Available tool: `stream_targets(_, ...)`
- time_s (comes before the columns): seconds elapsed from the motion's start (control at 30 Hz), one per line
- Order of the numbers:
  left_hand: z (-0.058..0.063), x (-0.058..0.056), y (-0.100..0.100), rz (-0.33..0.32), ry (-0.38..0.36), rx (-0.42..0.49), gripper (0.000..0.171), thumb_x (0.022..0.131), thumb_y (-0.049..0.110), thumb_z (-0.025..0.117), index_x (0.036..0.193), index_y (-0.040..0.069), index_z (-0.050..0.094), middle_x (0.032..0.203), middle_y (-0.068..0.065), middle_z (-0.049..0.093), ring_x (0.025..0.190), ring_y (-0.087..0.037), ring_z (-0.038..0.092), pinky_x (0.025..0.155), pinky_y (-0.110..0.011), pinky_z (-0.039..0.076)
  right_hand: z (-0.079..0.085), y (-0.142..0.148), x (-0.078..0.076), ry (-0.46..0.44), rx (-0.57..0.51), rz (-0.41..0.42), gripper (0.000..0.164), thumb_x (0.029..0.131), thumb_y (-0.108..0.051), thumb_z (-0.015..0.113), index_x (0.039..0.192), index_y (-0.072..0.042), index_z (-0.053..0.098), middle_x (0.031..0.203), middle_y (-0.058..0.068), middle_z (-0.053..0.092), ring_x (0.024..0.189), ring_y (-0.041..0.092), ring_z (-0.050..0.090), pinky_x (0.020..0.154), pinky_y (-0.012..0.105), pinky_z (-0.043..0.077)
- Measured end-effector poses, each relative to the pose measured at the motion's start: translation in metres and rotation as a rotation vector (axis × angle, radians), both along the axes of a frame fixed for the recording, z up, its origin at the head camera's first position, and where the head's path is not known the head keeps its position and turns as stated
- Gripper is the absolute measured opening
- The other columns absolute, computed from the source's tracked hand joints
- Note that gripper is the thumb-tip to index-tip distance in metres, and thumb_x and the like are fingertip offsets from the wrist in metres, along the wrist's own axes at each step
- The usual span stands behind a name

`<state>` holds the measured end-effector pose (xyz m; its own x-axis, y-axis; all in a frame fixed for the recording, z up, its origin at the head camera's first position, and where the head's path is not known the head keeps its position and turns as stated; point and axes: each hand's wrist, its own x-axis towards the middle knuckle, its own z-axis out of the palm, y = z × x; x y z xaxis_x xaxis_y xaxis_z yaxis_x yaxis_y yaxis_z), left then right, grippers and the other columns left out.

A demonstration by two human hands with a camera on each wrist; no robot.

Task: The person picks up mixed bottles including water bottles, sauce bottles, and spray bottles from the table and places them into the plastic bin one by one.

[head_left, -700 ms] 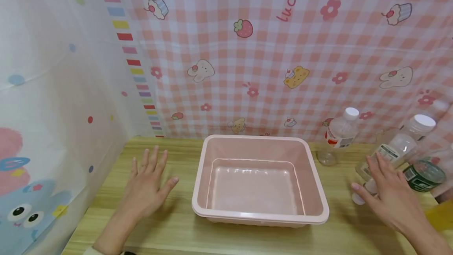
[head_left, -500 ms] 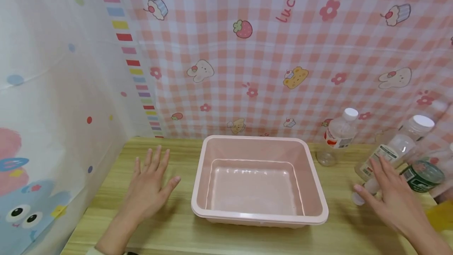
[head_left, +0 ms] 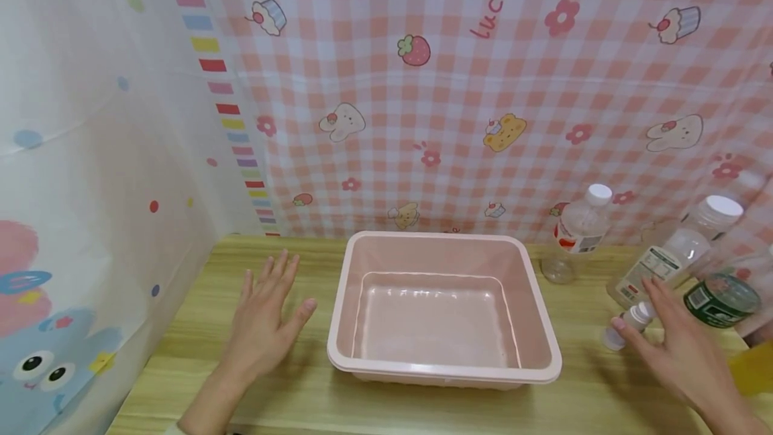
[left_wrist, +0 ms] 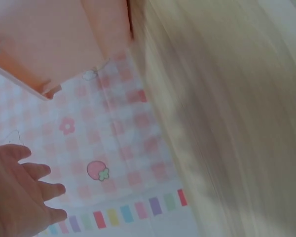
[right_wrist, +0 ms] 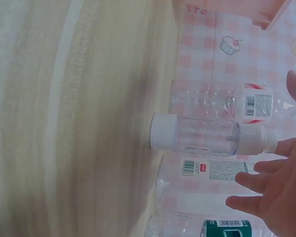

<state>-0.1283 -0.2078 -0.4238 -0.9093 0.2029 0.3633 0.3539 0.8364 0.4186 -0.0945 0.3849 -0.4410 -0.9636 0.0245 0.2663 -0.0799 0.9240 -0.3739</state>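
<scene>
My left hand is held with its fingers straight and spread, left of a pink plastic basin, and holds nothing. In the left wrist view its fingers appear at the lower left, apart from the basin. On the right, my right hand has its fingers extended, close to a small clear bottle with a white base and a white top. In the right wrist view the fingers are near that top; whether they touch it I cannot tell. The small bottle stands upright, partly covered by the hand in the head view.
Behind the small bottle stand a clear bottle with a red-and-white label, a larger white-capped bottle and a green-labelled bottle. Something yellow shows at the right edge. A checked curtain hangs behind the wooden table.
My left hand has drifted slightly right, toward the basin. My right hand has shifted a little right and nearer to me, uncovering more of the small bottle. The basin stays put.
</scene>
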Motion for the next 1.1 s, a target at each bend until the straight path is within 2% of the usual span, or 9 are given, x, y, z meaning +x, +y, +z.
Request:
stream_targets(0.17, 0.0, 0.0, 0.005, 0.016, 0.005, 0.048, 0.072, 0.106, 0.047, 0.057, 0.162, 0.007, 0.036, 0.168, -0.017, 0.03, 0.154, -0.045, 0.026, 0.127, -0.061, 0.007, -0.003, 0.001, -0.001, 0.021, -0.03, -0.029, 0.082, 0.103, -0.04, 0.067, 0.159, 0.007, 0.03, 0.159, 0.04, 0.029, 0.13, 0.069, 0.037, 0.1, 0.08, 0.03)
stream_targets(0.37, -0.002, -0.001, 0.011, 0.022, 0.049, 0.087, 0.073, 0.1, 0.044, 0.067, 0.157, 0.005, 0.045, 0.162, -0.019, 0.042, 0.145, -0.045, 0.043, 0.119, -0.067, 0.026, -0.002, 0.002, -0.001, -0.028, -0.074, -0.07, 0.076, 0.102, -0.039, 0.069, 0.153, 0.009, 0.038, 0.14, 0.043, 0.047, 0.109, 0.062, 0.055, 0.082, 0.07, 0.047)
stream_targets(0.47, -0.003, -0.003, 0.014, -0.003, 0.08, 0.117, 0.07, 0.098, 0.039, 0.071, 0.154, 0.003, 0.05, 0.157, -0.02, 0.049, 0.139, -0.047, 0.05, 0.115, -0.067, 0.034, -0.003, 0.002, -0.002, -0.026, -0.113, -0.066, 0.073, 0.101, -0.036, 0.071, 0.149, 0.012, 0.043, 0.135, 0.042, 0.051, 0.107, 0.057, 0.058, 0.078, 0.041, 0.056)
stream_targets(0.53, -0.003, -0.004, 0.016, -0.018, 0.094, 0.135, 0.068, 0.097, 0.037, 0.073, 0.151, 0.002, 0.053, 0.154, -0.02, 0.053, 0.136, -0.047, 0.053, 0.112, -0.067, 0.038, -0.004, 0.002, -0.003, -0.013, -0.134, -0.061, 0.07, 0.101, -0.034, 0.072, 0.146, 0.013, 0.046, 0.133, 0.042, 0.053, 0.108, 0.055, 0.058, 0.072, 0.021, 0.05)
stream_targets(0.6, -0.004, -0.005, 0.018, -0.025, 0.097, 0.153, 0.066, 0.096, 0.036, 0.074, 0.149, 0.002, 0.056, 0.151, -0.019, 0.056, 0.134, -0.046, 0.055, 0.111, -0.065, 0.04, -0.005, 0.002, -0.003, 0.005, -0.146, -0.057, 0.067, 0.1, -0.032, 0.073, 0.143, 0.013, 0.049, 0.131, 0.04, 0.054, 0.106, 0.054, 0.059, 0.065, 0.008, 0.038)
stream_targets(0.87, -0.003, -0.007, 0.027, -0.026, 0.07, 0.235, 0.057, 0.094, 0.033, 0.078, 0.141, 0.004, 0.064, 0.142, -0.015, 0.065, 0.13, -0.044, 0.059, 0.109, -0.065, 0.042, -0.006, 0.002, -0.001, -0.002, -0.183, -0.075, 0.063, 0.1, -0.031, 0.073, 0.141, 0.013, 0.053, 0.129, 0.037, 0.058, 0.103, 0.048, 0.06, 0.063, 0.002, 0.036)
stream_targets(0.93, -0.002, -0.007, 0.03, -0.026, 0.063, 0.255, 0.056, 0.093, 0.032, 0.079, 0.14, 0.004, 0.066, 0.14, -0.014, 0.067, 0.13, -0.044, 0.059, 0.109, -0.064, 0.043, -0.006, 0.002, -0.001, -0.005, -0.184, -0.087, 0.062, 0.099, -0.031, 0.075, 0.139, 0.012, 0.054, 0.128, 0.035, 0.06, 0.1, 0.042, 0.062, 0.063, 0.002, 0.038)
stream_targets(1.03, -0.003, -0.008, 0.034, -0.034, 0.065, 0.284, 0.052, 0.093, 0.029, 0.079, 0.137, 0.005, 0.068, 0.137, -0.013, 0.068, 0.129, -0.042, 0.061, 0.108, -0.062, 0.045, -0.007, 0.003, -0.001, -0.008, -0.192, -0.097, 0.061, 0.098, -0.032, 0.076, 0.138, 0.01, 0.056, 0.126, 0.034, 0.061, 0.095, 0.008, 0.061, 0.062, 0.003, 0.04)
stream_targets(1.1, -0.004, -0.008, 0.035, -0.04, 0.076, 0.303, 0.05, 0.092, 0.026, 0.08, 0.135, 0.004, 0.069, 0.136, -0.013, 0.069, 0.128, -0.041, 0.062, 0.108, -0.061, 0.047, -0.008, 0.003, -0.002, 0.001, -0.2, -0.094, 0.059, 0.098, -0.031, 0.077, 0.136, 0.009, 0.058, 0.125, 0.033, 0.062, 0.091, -0.013, 0.049, 0.062, 0.004, 0.041)
